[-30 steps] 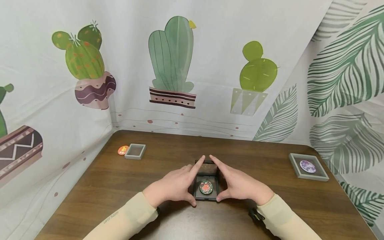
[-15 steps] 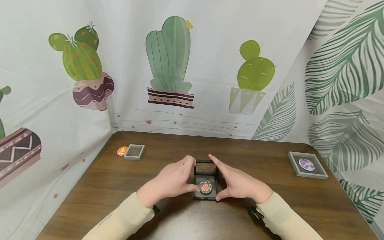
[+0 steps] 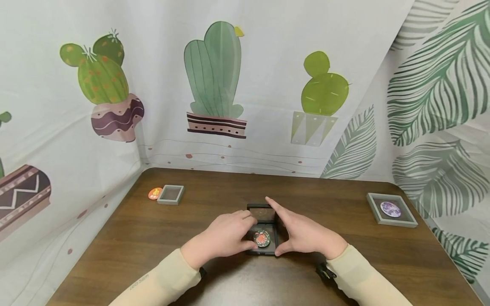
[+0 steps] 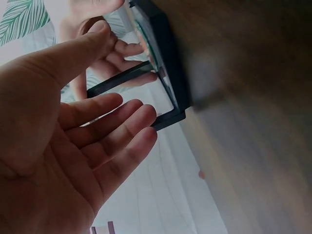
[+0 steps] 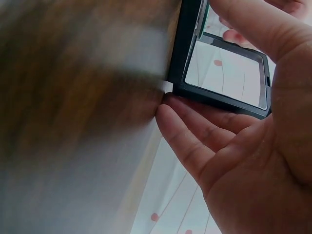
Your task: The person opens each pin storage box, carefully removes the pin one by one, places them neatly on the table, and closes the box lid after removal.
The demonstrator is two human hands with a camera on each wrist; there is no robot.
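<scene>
A black-framed display case (image 3: pixel 262 254) with clear film panels stands unfolded on the table, its lid (image 3: pixel 262 213) raised at the back. On the film in its base lies a round badge (image 3: pixel 262 239), dark green with a red figure. My left hand (image 3: pixel 226 236) is at the case's left side, thumb tip and fingertips near the badge; in the left wrist view its fingers (image 4: pixel 122 122) are loosely bent with nothing between them. My right hand (image 3: pixel 308 233) spans the right side, thumb at the front corner, fairly straight fingers (image 5: pixel 190 146) touching the lid's edge from behind.
At the far left a small grey frame (image 3: pixel 170 194) lies beside an orange round badge (image 3: pixel 155 194), partly overlapping it. A larger grey frame (image 3: pixel 392 210) with a purple round badge (image 3: pixel 390 209) sits at the far right. Cactus-print cloth (image 3: pixel 268 85) hangs behind the brown table (image 3: pixel 214 187).
My left hand first bent its fingers at the case's left edge, then shifted inward over the base toward the badge. My right hand has stayed in place.
</scene>
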